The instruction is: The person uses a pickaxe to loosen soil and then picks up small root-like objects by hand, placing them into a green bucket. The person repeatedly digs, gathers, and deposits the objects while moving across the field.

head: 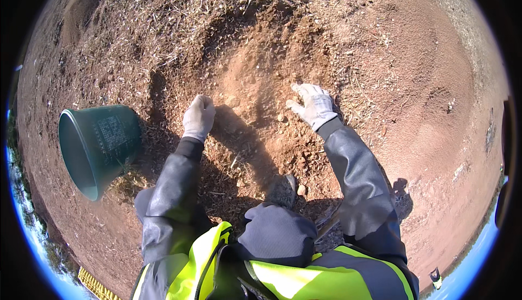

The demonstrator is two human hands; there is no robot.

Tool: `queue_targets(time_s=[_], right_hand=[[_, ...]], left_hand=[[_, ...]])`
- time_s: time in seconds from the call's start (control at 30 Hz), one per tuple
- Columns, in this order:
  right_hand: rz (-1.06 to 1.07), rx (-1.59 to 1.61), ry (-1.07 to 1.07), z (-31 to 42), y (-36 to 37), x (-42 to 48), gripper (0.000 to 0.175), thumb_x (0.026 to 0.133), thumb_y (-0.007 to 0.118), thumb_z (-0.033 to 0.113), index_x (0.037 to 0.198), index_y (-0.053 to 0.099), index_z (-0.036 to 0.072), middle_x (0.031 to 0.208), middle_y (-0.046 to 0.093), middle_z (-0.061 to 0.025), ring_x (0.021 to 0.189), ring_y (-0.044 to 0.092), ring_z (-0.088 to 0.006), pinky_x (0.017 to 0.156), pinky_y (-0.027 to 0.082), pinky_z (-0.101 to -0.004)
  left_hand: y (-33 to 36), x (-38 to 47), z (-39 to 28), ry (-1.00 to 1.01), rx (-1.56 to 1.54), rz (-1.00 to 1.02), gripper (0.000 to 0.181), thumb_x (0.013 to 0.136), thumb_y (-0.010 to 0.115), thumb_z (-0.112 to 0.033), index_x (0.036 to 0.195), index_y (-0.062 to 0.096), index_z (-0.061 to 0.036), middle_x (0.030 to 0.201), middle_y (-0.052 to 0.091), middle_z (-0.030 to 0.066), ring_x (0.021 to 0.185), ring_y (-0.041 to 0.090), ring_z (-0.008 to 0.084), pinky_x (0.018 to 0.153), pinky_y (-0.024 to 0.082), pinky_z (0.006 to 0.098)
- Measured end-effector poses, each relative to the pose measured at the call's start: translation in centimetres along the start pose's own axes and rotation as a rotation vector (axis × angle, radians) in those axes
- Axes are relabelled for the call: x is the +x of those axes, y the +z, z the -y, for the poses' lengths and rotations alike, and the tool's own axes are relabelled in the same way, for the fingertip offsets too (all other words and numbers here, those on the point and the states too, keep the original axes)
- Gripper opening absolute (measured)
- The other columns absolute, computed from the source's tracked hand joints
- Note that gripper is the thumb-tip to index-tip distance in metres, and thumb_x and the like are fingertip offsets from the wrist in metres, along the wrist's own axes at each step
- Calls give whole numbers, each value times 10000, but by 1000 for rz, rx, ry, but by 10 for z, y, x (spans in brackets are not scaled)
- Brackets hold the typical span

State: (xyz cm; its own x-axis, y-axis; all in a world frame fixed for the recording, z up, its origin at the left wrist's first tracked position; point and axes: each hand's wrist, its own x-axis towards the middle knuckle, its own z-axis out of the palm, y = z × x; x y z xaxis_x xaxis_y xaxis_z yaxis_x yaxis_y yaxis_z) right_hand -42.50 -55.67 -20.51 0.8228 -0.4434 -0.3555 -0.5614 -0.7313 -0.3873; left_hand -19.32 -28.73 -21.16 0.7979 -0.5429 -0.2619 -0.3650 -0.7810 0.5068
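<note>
My left hand (199, 114), in a pale work glove, is held over the loose reddish soil with its fingers curled; whether anything is inside them is hidden. To its right, my right hand (311, 104) wears a similar glove and spreads its fingers above the dirt, holding nothing visible. A small round stone or clod (282, 118) lies just below and left of the right hand. Between the hands, another rounded lump (233, 101) rests in dusty soil (248, 63). A dark green plastic bucket (110, 137), bearing writing, lies on its side left of my left hand.
Dry straw and clods (163, 35) cover the ground ahead. A boot (282, 190) and another stone (301, 190) are near my knee. A wooden handle or stick (327, 226) lies beneath my right arm. Far off at lower right is a person (436, 278) in a bright vest.
</note>
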Motion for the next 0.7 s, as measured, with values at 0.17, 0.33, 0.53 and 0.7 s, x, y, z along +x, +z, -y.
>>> queue_targets(time_s=[0.17, 0.33, 0.53, 0.7], right_hand=[[-228, 156, -73, 10, 5, -168, 314, 855, 692, 227, 1160, 677, 157, 1130, 631, -65, 1056, 601, -273, 939, 461, -432], [-436, 518, 665, -16, -17, -351, 248, 946, 639, 110, 1164, 645, -6, 1076, 663, -104, 890, 651, -168, 821, 532, -309], [-198, 947, 1062, -12, 91, -451, 401, 997, 607, 292, 1252, 597, -18, 1171, 662, -131, 997, 633, -198, 865, 522, -317], [-30, 1286, 983, 36, 130, -433, 360, 995, 604, 346, 1079, 690, 8, 972, 695, -52, 882, 643, -135, 774, 525, -305]], left_hand=[[-25, -3, -16, -145, -885, 84, 325, 935, 608, -36, 1259, 595, -46, 934, 689, 65, 732, 673, 124, 580, 526, 226], [-38, -4, -40, -258, -1031, 171, 283, 936, 576, -19, 1216, 611, -1, 932, 689, 72, 771, 701, 150, 620, 573, 248], [-19, -8, -58, -279, -1247, 336, 237, 876, 599, 6, 1109, 640, 11, 934, 692, 90, 756, 708, 200, 654, 599, 318], [-6, -24, -68, -295, -1216, 466, 244, 860, 549, 65, 1057, 675, -7, 883, 694, 82, 708, 688, 169, 612, 585, 305]])
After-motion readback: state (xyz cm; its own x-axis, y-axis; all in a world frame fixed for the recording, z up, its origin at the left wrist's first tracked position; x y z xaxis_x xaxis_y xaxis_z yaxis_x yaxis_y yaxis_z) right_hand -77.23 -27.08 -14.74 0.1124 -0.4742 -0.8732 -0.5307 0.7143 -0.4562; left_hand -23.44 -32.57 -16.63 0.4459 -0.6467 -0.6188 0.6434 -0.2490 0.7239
